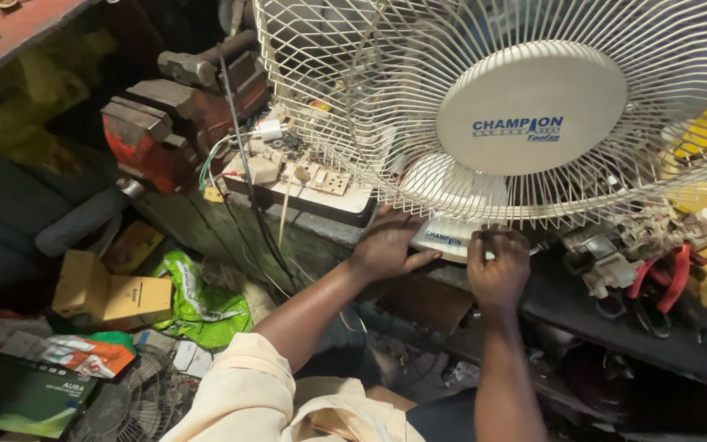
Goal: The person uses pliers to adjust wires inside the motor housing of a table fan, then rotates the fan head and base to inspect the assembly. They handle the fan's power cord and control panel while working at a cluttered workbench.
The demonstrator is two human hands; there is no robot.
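Head view: white table fan (525, 115) upright on worktop (583, 303), grille fitted.
Left hand (386, 245): fingers spread flat against fan base (452, 237).
Right hand (497, 266): fingers curled together at base front; contents hidden.

One head-worn view, steeply downward and close over a cluttered workbench (583, 303) (no second view).

— What is being handled?
— A cream table fan (525, 115), upright on a cluttered workbench, its round wire grille facing the viewer.
— And its base?
— Pale, half-hidden behind the grille's lower edge.
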